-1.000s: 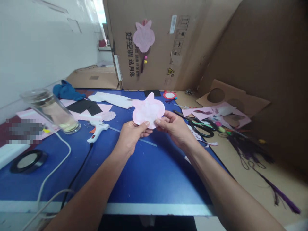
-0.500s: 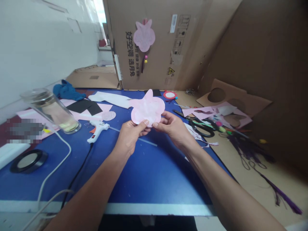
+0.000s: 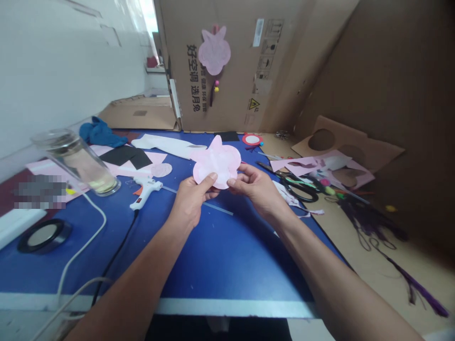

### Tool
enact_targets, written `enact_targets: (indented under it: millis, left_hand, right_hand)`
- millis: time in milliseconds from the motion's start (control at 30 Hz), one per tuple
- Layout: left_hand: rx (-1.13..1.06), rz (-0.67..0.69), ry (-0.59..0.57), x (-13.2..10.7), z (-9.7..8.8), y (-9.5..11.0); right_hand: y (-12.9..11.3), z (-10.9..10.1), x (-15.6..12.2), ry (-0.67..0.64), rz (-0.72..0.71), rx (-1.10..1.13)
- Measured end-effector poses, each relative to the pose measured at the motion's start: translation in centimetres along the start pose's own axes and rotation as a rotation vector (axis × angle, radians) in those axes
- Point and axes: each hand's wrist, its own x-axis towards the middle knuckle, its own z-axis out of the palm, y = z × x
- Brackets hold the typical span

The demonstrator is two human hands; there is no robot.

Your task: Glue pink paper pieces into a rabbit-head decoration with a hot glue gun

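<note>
Between my two hands, above the blue table, is a pink flower-shaped cutout [image 3: 218, 161] with rounded lobes and two pointed tips at its far side. My left hand [image 3: 194, 199] pinches its lower left edge, thumb on top and fingers underneath. On the lower right edge my right hand [image 3: 254, 187] closes in the same way. A paler patch covers the cutout's middle. A white glue gun [image 3: 146, 192] lies left of my left hand, and a clear glue stick [image 3: 218, 208] rests on the table beneath my hands.
A similar pink cutout [image 3: 214, 52] with beads hangs on the upright cardboard [image 3: 238, 94]. At left stand a glass of liquid [image 3: 95, 170] and a roll of black tape [image 3: 44, 236]. Black-handled scissors [image 3: 300, 189], pink scraps [image 3: 359, 173] and purple tassels [image 3: 419, 289] lie at right.
The pink cutout has tilted and shifted slightly left and down in my hands. My left thumb lies a little further onto it. Both hands keep hold.
</note>
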Motion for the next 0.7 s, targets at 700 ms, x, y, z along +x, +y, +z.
enact_targets:
  millis: [700]
  left_hand:
    - [0.060, -0.045, -0.031, -0.30, 0.24, 0.12]
  right_hand:
    - [-0.12, -0.05, 0.09, 0.062, -0.030, 0.071]
